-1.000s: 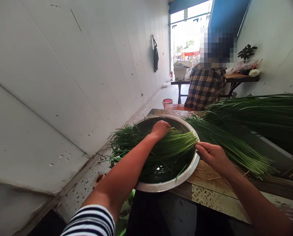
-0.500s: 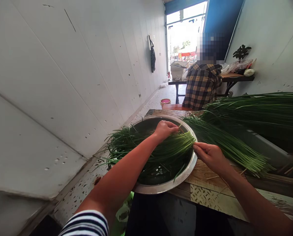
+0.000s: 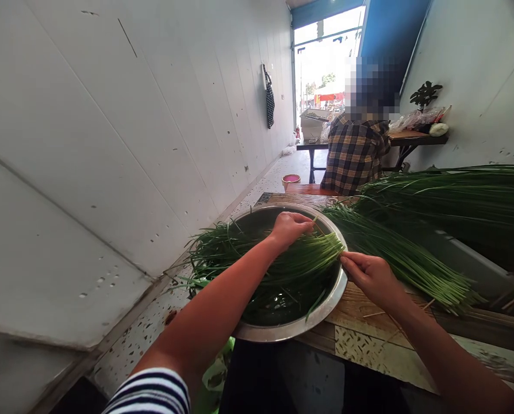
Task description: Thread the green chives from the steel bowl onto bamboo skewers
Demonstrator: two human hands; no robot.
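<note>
A metal basin (image 3: 278,332) holds water and a bunch of garlic chives (image 3: 313,253); the pale cut ends lie towards the right rim and the green leaves hang over the left rim. Above the bunch, my left hand (image 3: 291,227) is closed in a pinch on a thin straw-coloured strand (image 3: 319,227). At the right rim, my right hand (image 3: 369,273) pinches finger and thumb together beside the cut ends. What lies between those fingertips is too small to make out.
Another chive bunch (image 3: 416,264) lies on the wooden table (image 3: 352,305) at right, with a larger pile (image 3: 464,187) behind it by a grey crate (image 3: 468,253). A person in a plaid shirt (image 3: 354,152) sits ahead, facing away. A white wall (image 3: 131,144) runs along the left.
Both hands keep nearly the same pose at the bunch. The whole view has shifted very slightly.
</note>
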